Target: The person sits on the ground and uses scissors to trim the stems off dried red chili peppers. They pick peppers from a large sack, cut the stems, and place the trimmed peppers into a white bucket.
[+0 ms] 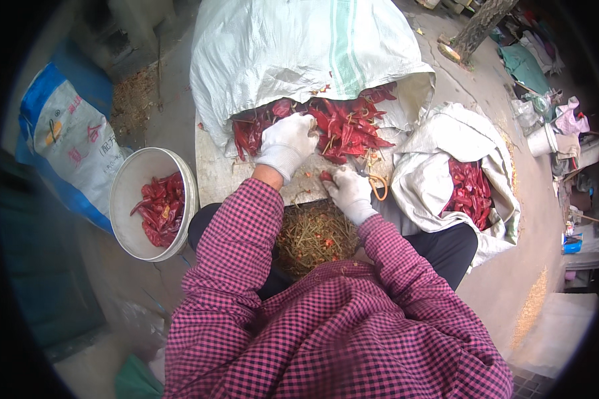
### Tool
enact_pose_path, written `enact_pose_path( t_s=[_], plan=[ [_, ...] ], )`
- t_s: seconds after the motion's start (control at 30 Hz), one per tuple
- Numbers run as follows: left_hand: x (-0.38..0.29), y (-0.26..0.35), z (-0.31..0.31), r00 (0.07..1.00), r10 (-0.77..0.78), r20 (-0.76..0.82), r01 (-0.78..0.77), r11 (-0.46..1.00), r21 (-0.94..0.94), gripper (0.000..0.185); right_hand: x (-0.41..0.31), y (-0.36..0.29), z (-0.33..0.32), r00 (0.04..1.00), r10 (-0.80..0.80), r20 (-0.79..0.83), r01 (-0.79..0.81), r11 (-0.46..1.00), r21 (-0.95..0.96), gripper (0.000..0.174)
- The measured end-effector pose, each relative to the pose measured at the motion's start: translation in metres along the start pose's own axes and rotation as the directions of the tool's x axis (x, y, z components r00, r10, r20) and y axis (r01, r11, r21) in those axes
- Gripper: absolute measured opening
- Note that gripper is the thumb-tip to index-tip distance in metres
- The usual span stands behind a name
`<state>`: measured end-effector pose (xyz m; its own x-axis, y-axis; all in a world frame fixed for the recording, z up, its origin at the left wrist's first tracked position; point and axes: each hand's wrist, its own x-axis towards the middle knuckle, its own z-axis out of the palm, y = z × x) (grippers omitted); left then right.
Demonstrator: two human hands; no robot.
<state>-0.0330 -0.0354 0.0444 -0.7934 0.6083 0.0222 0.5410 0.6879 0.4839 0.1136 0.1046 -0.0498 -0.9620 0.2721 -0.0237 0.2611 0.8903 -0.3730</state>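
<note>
Dried red chili peppers (347,127) spill from the mouth of a large white woven sack (279,55) onto a pale board (219,177). My left hand (288,143), in a white knit glove, lies at the heap's near left side; its fingertips are partly hidden, so its hold is unclear. My right hand (349,192), gloved too, is near the board's front edge with a piece of red chili (325,176) at its fingers. Scissors with orange handles (378,186) lie beside the right hand. Below the board, between my knees, is a pile of chili stems (317,237).
At the left stands a white bucket (117,209) with red chilies inside, beside a blue and white printed bag (75,144). A rolled-open white woven sack (419,184) of chilies stands at the right. Farther right are a tree trunk (484,27) and household clutter.
</note>
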Motion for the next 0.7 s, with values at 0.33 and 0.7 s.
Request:
enact_pose_path(
  t_s=[0.33, 0.7],
  plan=[
    [-0.014, 0.041, 0.040, 0.963, 0.072, 0.260, 0.178, 0.554, -0.813, 0.045, 0.012, 0.003, -0.052, 0.836, 0.288, -0.466, -0.100, 0.917, 0.387, 0.037],
    [-0.016, 0.024, 0.056, 0.967, 0.188, 0.172, 0.011, 0.642, -0.766, 0.037, 0.004, 0.002, -0.078, 0.929, 0.064, -0.364, 0.194, 0.754, 0.628, 0.033]
  ],
)
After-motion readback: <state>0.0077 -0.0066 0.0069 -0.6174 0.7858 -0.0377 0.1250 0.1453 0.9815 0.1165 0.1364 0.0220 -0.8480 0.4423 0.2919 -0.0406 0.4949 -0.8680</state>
